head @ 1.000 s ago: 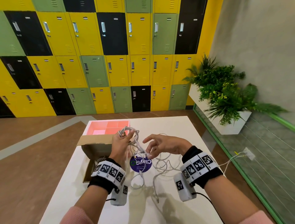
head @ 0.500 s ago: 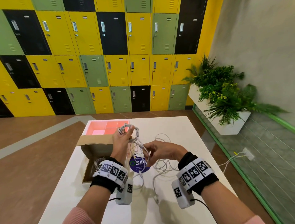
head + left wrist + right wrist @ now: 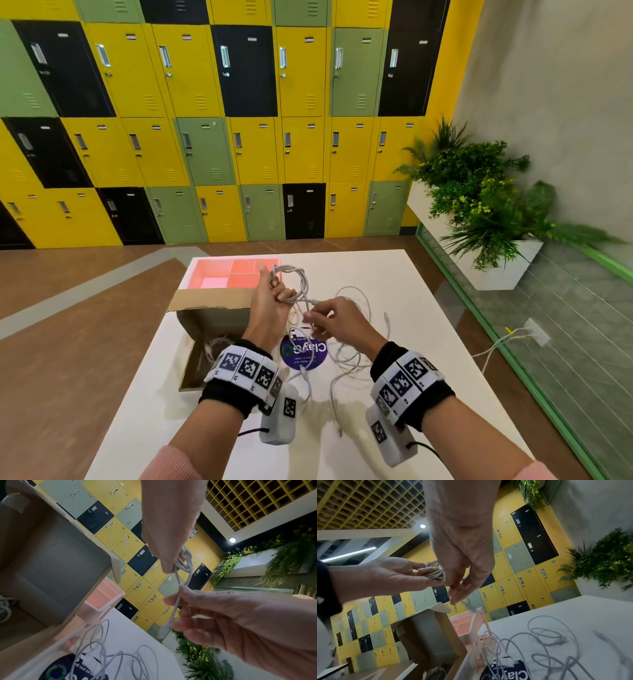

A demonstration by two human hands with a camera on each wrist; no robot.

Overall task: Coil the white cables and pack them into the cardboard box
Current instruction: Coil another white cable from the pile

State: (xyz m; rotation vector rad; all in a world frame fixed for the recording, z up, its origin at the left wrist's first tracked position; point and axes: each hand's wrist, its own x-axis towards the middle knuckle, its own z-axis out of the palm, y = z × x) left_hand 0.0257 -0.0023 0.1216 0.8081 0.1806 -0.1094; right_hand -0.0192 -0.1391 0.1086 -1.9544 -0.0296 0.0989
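Currently: left hand [image 3: 270, 301] fingers curled around coiled white cable [image 3: 297, 281], held upright above cardboard box [image 3: 212, 318] near table's left edge; right hand [image 3: 337, 322] pinches its hanging tail.

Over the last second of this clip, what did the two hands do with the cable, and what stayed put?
The right hand went from spread fingers to pinching the cable's trailing end, close by the left hand. The left hand kept gripping the coiled white cable above the table. The cardboard box, pink tray and loose cables on the table did not move.
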